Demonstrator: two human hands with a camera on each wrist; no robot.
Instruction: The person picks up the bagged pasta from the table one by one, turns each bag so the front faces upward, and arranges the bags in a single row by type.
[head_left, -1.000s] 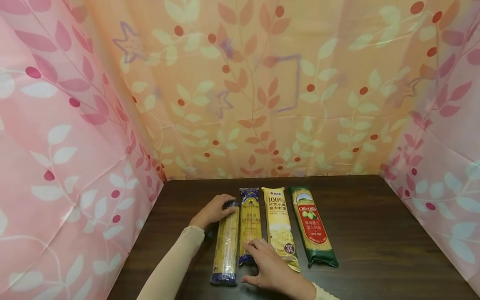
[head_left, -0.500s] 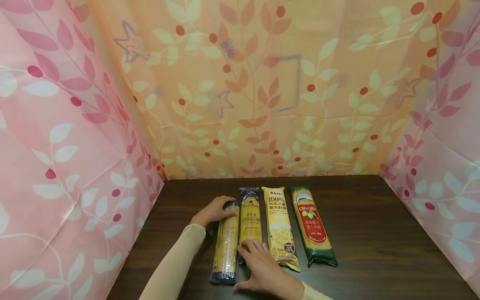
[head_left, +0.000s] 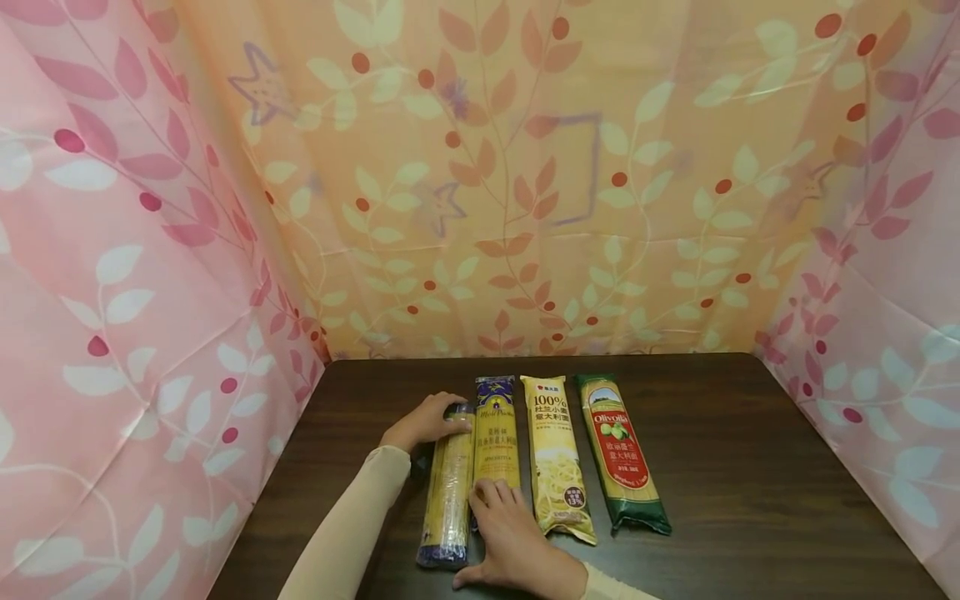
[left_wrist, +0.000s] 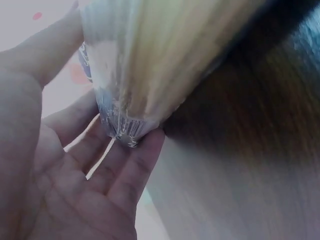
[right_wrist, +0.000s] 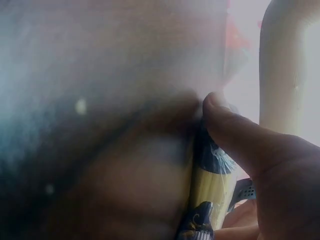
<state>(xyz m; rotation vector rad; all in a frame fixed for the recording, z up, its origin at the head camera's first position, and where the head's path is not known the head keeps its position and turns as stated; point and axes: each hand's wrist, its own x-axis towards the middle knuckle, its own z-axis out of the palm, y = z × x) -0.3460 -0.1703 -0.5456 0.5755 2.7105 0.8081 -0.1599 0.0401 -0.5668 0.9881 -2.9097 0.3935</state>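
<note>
A clear-wrapped spaghetti pack [head_left: 447, 500] with blue ends lies leftmost in a row on the dark table [head_left: 750, 467]. My left hand [head_left: 429, 422] grips its far end; in the left wrist view the fingers [left_wrist: 145, 160] curl round the crimped tip of the pack [left_wrist: 150, 60]. My right hand [head_left: 513, 537] is at the near end, thumb stretched out beside the blue tip and fingers bent over the second, blue-and-yellow spaghetti pack [head_left: 496, 442]. That pack's near end is hidden under the hand. In the right wrist view, the thumb [right_wrist: 235, 132] overlaps the blue-ended pack [right_wrist: 212, 187].
A pale yellow pasta pack [head_left: 557, 458] lies to the right of the second pack. Farther right, a green-and-red spaghetti pack [head_left: 622, 454] lies slightly slanted. Patterned cloth [head_left: 525, 275] hangs behind the table, with pink cloth at both sides.
My right hand has slid left from the second and third packs toward the near end of the leftmost pack. The left hand keeps its grip, nearly still.
</note>
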